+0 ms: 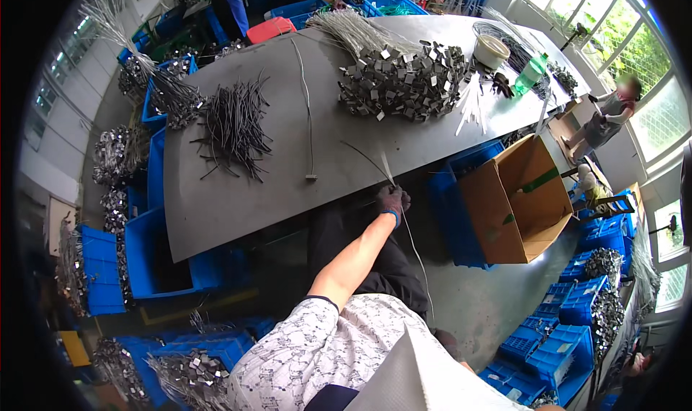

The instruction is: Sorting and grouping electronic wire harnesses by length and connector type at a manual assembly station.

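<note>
Gloved left hand (pixel 390 200): closed on pale cable (pixel 414 249), seemingly steadying it beside tabletop (pixel 238 216); right hand (pixel 445 340): partly hidden, grip indeterminable.

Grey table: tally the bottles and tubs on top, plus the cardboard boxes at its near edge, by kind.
Green bottle: 1
Pale tub: 1
Cardboard box: 1
Total: 3

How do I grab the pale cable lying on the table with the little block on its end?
Probably pinch the pale cable just behind its little block, from the near side of the table: that end points toward you, with nothing lying over it.
</note>
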A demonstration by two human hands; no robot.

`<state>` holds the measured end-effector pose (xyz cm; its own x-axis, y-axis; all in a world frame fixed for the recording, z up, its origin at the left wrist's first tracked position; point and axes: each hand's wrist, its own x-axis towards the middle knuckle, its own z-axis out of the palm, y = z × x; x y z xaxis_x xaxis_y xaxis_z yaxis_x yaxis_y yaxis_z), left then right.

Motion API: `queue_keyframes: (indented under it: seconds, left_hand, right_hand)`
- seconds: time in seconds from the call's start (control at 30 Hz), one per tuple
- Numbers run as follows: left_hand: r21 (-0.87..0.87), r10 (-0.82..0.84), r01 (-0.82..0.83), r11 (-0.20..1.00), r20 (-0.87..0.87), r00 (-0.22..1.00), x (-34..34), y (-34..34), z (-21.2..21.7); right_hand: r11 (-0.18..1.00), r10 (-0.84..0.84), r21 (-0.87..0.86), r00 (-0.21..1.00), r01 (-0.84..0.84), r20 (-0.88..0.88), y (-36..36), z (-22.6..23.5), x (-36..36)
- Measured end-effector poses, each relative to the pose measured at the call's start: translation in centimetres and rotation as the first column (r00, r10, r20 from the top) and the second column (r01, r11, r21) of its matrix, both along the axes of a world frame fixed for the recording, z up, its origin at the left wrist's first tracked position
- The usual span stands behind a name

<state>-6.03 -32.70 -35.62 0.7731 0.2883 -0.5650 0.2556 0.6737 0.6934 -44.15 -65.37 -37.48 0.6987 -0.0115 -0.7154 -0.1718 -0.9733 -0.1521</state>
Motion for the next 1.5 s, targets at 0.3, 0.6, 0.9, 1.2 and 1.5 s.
queue_keyframes:
  seconds: [0.3,0.6,0.9,1.2,1.5]
  left_hand:
    - [0.262,0.272,-0.386,0.885,0.382,0.883,6.8,11.0,16.0]
    - [0.428,0.187,-0.38,0.82,0.426,0.885,5.7,17.0,16.2]
    - [0.684,-0.526,0.36,0.635,0.041,0.85,-0.3,11.3,7.1]
    - [0.716,-0.449,0.218,0.664,0.148,0.881,-4.0,9.8,6.5]
    - [0.78,-0.457,0.45,0.434,-0.239,0.857,1.4,26.4,7.8]
  right_hand:
    - [0.989,0.145,-0.012,0.987,-0.144,0.072,-5.0,-5.0,3.6]
    - [0.987,0.156,-0.038,0.988,-0.156,0.014,-5.3,-5.4,3.8]
    - [0.924,0.009,0.37,0.974,-0.094,0.225,2.1,-4.2,13.0]
    - [0.37,-0.589,0.905,0.699,-0.211,0.404,27.6,6.6,37.5]
    - [0.666,-0.288,0.715,0.811,-0.212,0.51,40.5,12.7,44.0]
